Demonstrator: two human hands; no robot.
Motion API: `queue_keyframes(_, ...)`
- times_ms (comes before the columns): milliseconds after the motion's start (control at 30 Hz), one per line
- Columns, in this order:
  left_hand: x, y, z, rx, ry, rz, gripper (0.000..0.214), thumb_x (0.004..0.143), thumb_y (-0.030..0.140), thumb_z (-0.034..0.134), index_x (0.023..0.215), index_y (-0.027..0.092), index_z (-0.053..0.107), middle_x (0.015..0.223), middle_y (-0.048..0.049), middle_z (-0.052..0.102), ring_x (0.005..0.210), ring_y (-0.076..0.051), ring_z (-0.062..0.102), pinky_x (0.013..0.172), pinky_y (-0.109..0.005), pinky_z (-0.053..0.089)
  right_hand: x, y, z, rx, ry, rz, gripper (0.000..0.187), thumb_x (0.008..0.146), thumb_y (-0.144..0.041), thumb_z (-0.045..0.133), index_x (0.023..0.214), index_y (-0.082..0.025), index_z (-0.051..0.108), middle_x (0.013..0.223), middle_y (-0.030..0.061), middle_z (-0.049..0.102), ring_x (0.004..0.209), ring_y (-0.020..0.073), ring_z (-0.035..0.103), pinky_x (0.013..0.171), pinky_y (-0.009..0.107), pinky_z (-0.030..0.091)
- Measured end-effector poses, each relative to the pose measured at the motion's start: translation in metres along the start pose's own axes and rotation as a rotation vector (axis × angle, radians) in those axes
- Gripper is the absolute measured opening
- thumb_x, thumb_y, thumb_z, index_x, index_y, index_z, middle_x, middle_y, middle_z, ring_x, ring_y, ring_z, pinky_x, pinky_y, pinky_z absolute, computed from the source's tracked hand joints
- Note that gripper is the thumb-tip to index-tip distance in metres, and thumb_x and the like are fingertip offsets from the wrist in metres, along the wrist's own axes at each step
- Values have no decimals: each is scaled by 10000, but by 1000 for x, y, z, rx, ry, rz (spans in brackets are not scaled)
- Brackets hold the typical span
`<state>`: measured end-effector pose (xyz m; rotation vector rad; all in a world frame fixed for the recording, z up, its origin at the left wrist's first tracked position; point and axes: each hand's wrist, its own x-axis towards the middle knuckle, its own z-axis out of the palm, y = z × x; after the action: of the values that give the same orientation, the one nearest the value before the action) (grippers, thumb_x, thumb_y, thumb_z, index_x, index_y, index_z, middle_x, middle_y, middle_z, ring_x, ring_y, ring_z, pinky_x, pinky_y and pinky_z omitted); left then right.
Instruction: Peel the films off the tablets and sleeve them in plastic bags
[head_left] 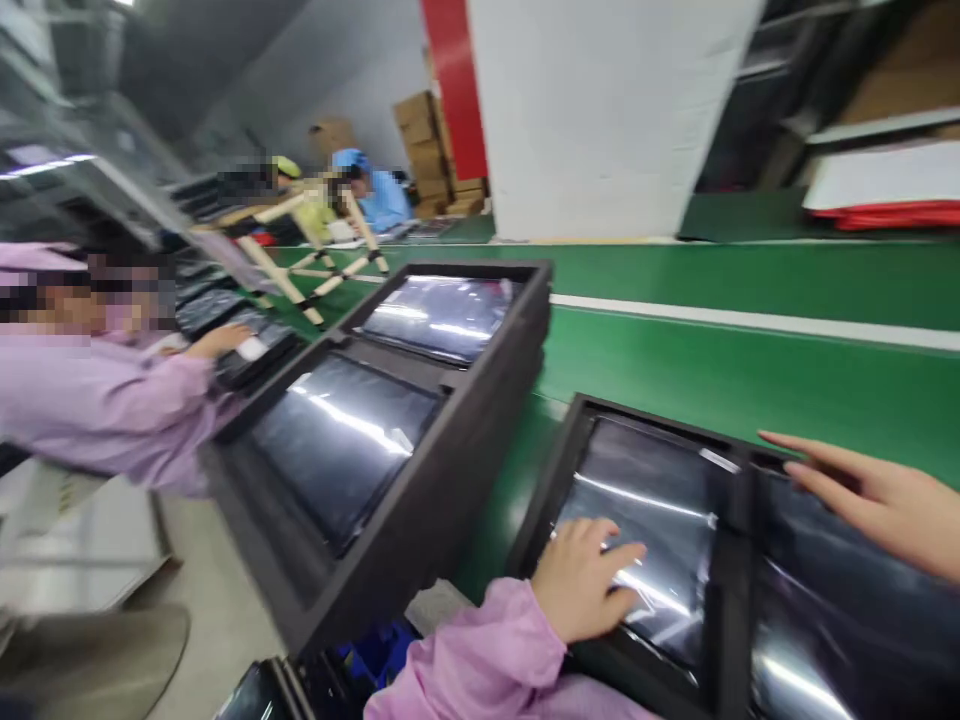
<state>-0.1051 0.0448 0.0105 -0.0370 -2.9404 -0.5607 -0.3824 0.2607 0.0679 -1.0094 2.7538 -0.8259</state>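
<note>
My left hand [585,580], in a pink sleeve, lies flat with fingers spread on a glossy dark panel [652,520] wrapped in clear film, in the left compartment of a black foam tray [739,530]. My right hand [870,495] hovers open, fingers stretched out, over the tray's divider and the right compartment's panel [840,620]. Neither hand grips anything.
A stack of similar black trays [420,480] with two dark panels stands to the left. A person in a pink coat [97,390] works at the far left. Behind lie a green floor [750,340], a white pillar, cardboard boxes and other workers.
</note>
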Motion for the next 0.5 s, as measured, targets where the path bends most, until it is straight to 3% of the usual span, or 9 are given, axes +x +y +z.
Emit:
queue_keyframes(67,15,1,-1,21,-38,12,495,857,399,701,1329,278,616,1254,-96,630,1061,-279,634,854,-443,595,-30,2,-18,-39,-43,151,442,850,-472,614,1268,-360,703,868,117,780,603,276,671,646,417,482)
queue_keyframes(233,70,0,-4,133,-70,15,484,898,336,658,1375,292,594,1307,-131,603,1121,-308,602,908,-471,559,-88,18,-36,-41,15,257,440,902,-395,561,1281,-220,700,540,1,583,462,191,456,556,336,384)
queue_keyframes(367,110,-1,-3,211,-92,-99,518,942,374,584,1446,263,545,1460,-203,517,1256,-369,547,975,-520,505,-115,47,-38,-31,166,216,398,907,-345,565,1229,-169,720,702,40,689,534,172,522,590,310,414)
queue_keyframes(500,130,4,3,296,-96,-313,590,966,503,488,1502,256,479,1535,-251,437,1344,-433,483,1025,-609,434,-120,68,-27,-133,259,167,381,937,-297,502,1195,-126,725,959,128,746,800,235,639,789,351,485)
